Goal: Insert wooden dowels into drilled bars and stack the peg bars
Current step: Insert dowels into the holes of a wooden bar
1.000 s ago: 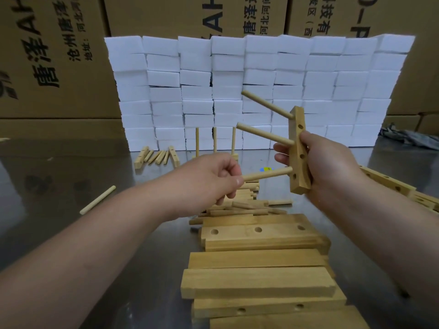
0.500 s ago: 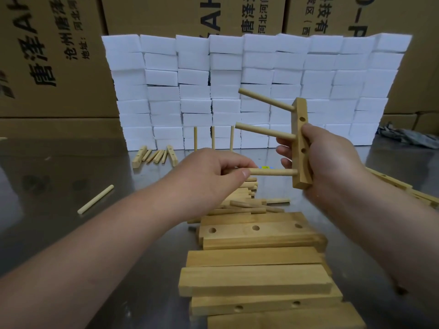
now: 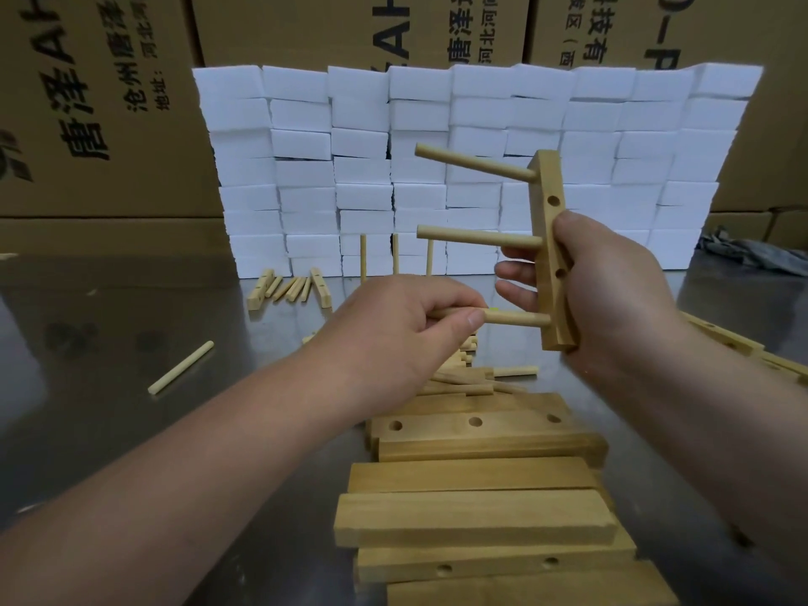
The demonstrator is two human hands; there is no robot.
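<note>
Left fingers (image 3: 437, 301) apparently around dowel (image 3: 518, 319)

the lowest dowel (image 3: 516, 318), which a second ago slants up toward the peg bar (image 3: 548, 238), now lies level in the bar's bottom hole. the left hand (image 3: 393, 338) pinching it sits closer to the bar, so less dowel shows between thumb and wood. the bar's top end stands higher.

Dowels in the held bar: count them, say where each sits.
3. The top dowel near the upper end of the bar, the middle dowel mid-bar beside the right hand, the bottom dowel pinched by the left hand. None appears hidden.
</note>
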